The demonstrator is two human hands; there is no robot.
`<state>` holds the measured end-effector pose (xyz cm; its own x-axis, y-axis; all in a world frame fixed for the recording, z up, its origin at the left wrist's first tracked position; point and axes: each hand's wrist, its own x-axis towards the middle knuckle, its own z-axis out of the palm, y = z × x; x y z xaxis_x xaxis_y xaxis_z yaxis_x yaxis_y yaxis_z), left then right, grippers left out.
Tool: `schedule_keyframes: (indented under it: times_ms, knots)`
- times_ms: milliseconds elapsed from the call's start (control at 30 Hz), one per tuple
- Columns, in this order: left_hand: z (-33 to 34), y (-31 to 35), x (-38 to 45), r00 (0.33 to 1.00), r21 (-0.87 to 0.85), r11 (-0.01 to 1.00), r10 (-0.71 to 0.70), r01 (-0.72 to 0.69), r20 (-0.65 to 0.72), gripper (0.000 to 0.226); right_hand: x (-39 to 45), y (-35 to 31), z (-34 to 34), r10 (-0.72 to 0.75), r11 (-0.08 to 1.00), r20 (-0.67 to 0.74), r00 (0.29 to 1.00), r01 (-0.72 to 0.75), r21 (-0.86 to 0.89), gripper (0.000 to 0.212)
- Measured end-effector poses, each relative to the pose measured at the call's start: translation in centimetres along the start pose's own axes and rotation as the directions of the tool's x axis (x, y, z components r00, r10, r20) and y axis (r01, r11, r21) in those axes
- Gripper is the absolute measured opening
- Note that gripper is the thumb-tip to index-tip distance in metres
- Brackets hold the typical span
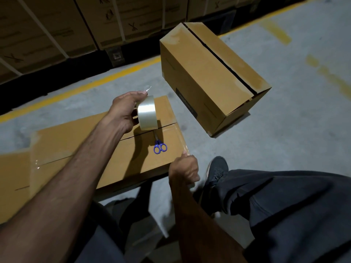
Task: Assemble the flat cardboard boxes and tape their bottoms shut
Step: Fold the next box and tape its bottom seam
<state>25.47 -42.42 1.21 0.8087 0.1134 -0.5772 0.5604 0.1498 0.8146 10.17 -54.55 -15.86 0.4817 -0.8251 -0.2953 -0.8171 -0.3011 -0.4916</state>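
Note:
A cardboard box lies in front of me with its bottom flaps up and clear tape shining along the seam ends. My left hand holds a roll of clear tape above the box, a loose tape tab sticking up past the fingertips. My right hand is at the box's near right corner, fingers curled and pressing on the taped edge. Blue-handled scissors lie on the box top between my hands. A second assembled box sits on the floor farther right, a dark gap along its flap seam.
Stacked strapped cartons line the back on dark pallets. A yellow line runs across the grey concrete floor. My dark-trousered leg and shoe rest at the right, close to the near box's corner.

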Motion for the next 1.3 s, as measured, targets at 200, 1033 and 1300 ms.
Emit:
schedule_keyframes:
  times_ms: [200, 1033, 1300]
  knots:
    - [0.0, -0.1, -0.2, 1.000, 0.000, 1.000, 0.001, -0.001, -0.009, 0.010, 0.9, 0.2, -3.2, -0.269, 0.940, 0.075, 0.960, 0.279, -0.197, 0.045]
    - [-1.8, 1.0, -0.1, 0.999, -0.057, 0.998, 0.015, -0.018, -0.045, 0.009, 10.5, -9.9, 0.5, -0.499, 0.864, 0.331, 0.801, 0.488, 0.123, 0.030]
    - [-1.7, 0.8, 0.8, 0.999, -0.078, 0.997, -0.006, 0.004, -0.033, 0.012, 12.1, -15.5, 2.8, -0.350, 0.917, 0.229, 0.909, 0.382, -0.113, 0.071]
